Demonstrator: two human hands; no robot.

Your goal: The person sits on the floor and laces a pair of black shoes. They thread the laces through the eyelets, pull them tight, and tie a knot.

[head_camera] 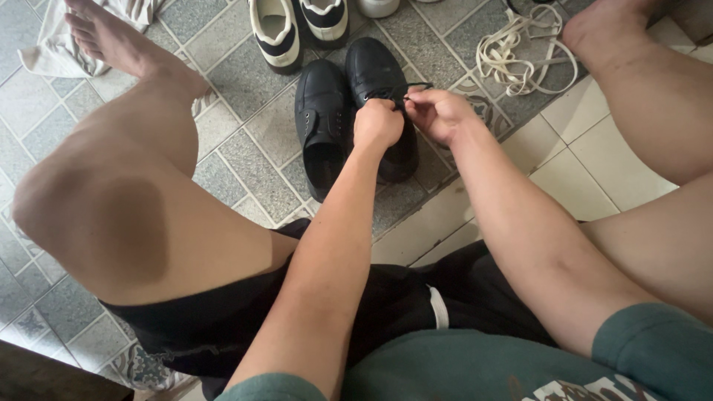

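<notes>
Two black shoes stand side by side on the tiled floor between my bare legs. The left black shoe [321, 126] has no hand on it. Over the right black shoe [379, 74] both my hands meet. My left hand [377, 125] is closed on a thin black shoelace [413, 87] above the shoe's tongue. My right hand [437, 113] pinches the same lace just beside it, pulling it taut between the two hands.
A pair of cream and black sneakers [295, 28] stands behind the black shoes. Loose cream laces [523, 50] lie coiled at the upper right. A pale cloth [56, 48] lies by my left foot [111, 37]. A step edge [475, 215] runs diagonally under my right leg.
</notes>
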